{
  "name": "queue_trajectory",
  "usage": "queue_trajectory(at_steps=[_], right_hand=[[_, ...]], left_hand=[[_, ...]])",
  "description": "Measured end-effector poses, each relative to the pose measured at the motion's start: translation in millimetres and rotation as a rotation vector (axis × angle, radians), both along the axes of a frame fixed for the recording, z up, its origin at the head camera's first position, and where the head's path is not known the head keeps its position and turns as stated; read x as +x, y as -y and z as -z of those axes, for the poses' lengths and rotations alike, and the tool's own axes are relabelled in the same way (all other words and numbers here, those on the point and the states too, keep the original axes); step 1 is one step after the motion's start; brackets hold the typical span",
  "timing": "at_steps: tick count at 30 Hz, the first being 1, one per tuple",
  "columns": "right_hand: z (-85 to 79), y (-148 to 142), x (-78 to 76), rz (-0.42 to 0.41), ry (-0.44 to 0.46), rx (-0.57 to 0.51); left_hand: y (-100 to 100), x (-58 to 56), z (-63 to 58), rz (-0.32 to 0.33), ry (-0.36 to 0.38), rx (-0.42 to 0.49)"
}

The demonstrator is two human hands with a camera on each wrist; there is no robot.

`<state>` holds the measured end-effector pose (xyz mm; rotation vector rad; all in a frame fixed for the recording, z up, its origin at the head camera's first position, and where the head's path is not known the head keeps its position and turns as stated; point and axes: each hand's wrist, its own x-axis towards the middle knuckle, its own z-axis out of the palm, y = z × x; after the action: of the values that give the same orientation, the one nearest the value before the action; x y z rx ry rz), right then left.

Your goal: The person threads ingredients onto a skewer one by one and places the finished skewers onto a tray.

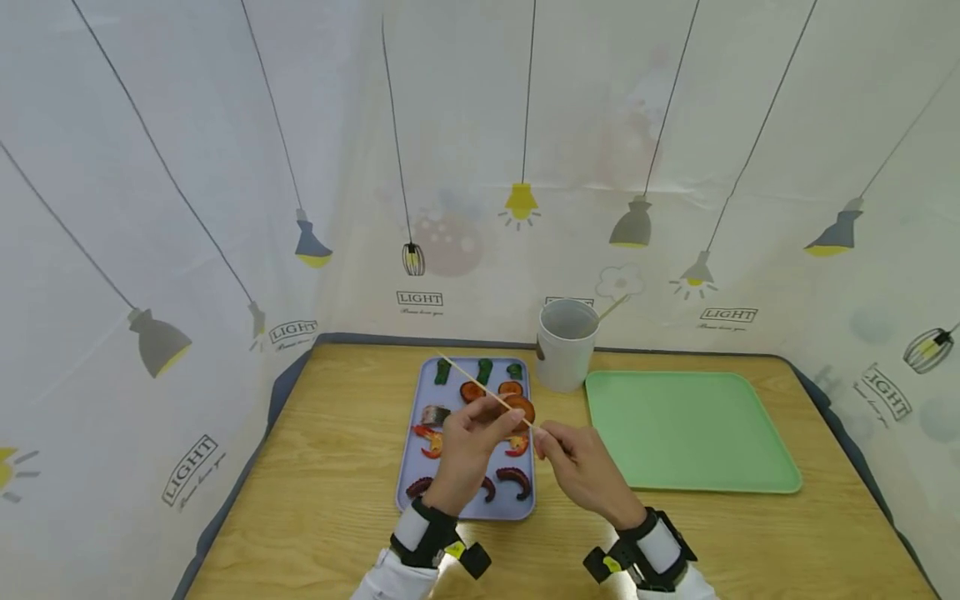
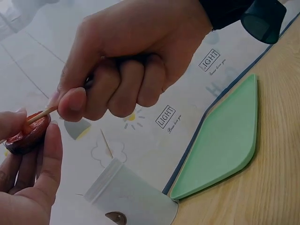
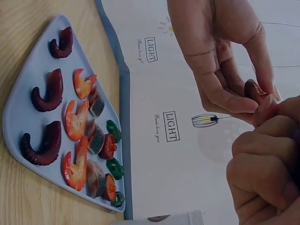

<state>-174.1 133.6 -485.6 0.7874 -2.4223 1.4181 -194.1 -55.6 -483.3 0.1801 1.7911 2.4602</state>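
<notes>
Over the lilac tray [image 1: 517,510], I saw the L hand [image 1: 471,446] pinching a round slice [image 2: 33,139], R hand [image 1: 583,471] gripping the near end of the skewer [image 1: 480,385], long axis slanting far-left across slice.

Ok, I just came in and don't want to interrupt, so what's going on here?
A person's left hand holds a round reddish-brown slice, while the right hand pinches a thin skewer near one end. The skewer meets the slice, but I can't tell whether it goes right through. More food pieces lie on the lavender tray below the hands. A green tray sits to the right, and a white cup behind holds another stick.
</notes>
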Motion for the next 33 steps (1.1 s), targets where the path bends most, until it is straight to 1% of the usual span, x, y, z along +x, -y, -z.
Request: queue_trajectory(at_steps=[1, 5, 8, 16, 23, 28, 33], right_hand=[[-0.6, 1, -1.1, 0.002, -0.005, -0.002], [-0.6, 2, -3.1, 0.006, 0.006, 0.001], [0.1, 2, -3.2, 0.008, 0.024, 0.003], [2.4, 1, -4.2, 0.015, 0.034, 0.019], [3.8, -1, -5.7, 0.028, 0.017, 0.024], [1.7, -3, -6.4, 0.037, 0.034, 0.025], [-0.1, -7, -6.9, 0.046, 0.026, 0.016]], left_hand=[[-2, 1.2, 0.2, 0.002, -0.001, -0.002], [-6, 1.3, 3.3, -0.024, 0.008, 0.010], [-5, -0.1, 5.8, -0.021, 0.007, 0.009], [-3, -1.0, 5.7, -0.017, 0.014, -0.008], [-1, -3.9, 5.4, 0.030, -0.022, -0.019], [5, -8.1, 5.5, 0.060, -0.071, -0.044], [15, -14.1, 2.8, 0.048, -0.081, -0.083]])
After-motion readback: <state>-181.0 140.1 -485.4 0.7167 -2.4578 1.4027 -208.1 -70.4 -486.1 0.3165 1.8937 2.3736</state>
